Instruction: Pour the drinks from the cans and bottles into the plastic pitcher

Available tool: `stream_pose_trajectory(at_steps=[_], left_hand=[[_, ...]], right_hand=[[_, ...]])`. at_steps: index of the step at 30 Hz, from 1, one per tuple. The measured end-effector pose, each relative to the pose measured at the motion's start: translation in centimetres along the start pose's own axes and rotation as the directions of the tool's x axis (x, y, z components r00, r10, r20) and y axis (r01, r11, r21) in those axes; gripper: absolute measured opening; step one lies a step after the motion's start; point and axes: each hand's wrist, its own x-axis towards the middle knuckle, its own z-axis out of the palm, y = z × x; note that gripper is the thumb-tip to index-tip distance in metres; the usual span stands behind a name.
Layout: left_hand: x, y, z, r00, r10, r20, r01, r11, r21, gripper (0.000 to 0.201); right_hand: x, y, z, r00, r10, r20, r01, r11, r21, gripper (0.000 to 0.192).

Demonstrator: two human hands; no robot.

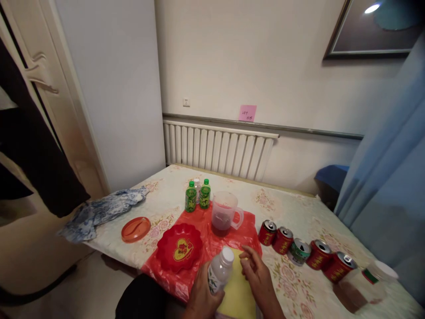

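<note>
At the front of the table my left hand [205, 290] is wrapped round a plastic bottle [221, 270] with a white cap and a leaf-patterned label. The bottle leans slightly to the right, its cap on. To its right, my right hand [257, 277] is held above a yellow sheet or pad [237, 290], fingers loosely bent and apart, with nothing in them. Beyond the hands, a clear measuring jug [222, 215] with dark liquid stands on a red plastic sheet [244, 221]. A red scalloped plate [166, 250] with a yellow heart print lies left of the bottle.
Two green bottles [190, 197] and a white-capped bottle [197, 186] stand behind the plate. Several opened cans [282, 241] form a row at right, ending near a large jar [368, 283] of brown liquid. An orange lid [136, 229] and crumpled cloth [106, 210] lie at left.
</note>
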Motion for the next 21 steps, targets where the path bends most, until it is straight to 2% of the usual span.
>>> stream_pose_trajectory(at_steps=[3, 6, 11, 21], left_hand=[[-0.2, 0.2, -0.2, 0.999, 0.033, 0.034, -0.034, 0.999, 0.029, 0.064], [-0.5, 0.3, -0.5, 0.996, 0.065, 0.063, -0.068, 0.996, 0.055, 0.064], [-0.7, -0.4, -0.6, 0.991, 0.08, 0.107, -0.091, 0.991, 0.097, 0.065], [-1.0, -0.4, -1.1, 0.979, 0.138, 0.15, -0.152, 0.985, 0.082, 0.063]], right_hand=[[-0.4, -1.9, 0.4, 0.989, -0.113, 0.094, 0.123, 0.987, -0.103, 0.05], [-0.8, -2.6, 0.4, 0.976, -0.161, 0.15, 0.191, 0.957, -0.217, 0.042], [-1.1, -2.6, 0.2, 0.984, -0.125, 0.131, 0.161, 0.934, -0.319, 0.033], [-1.4, -2.8, -0.4, 0.978, -0.054, 0.2, 0.129, 0.916, -0.38, 0.028]])
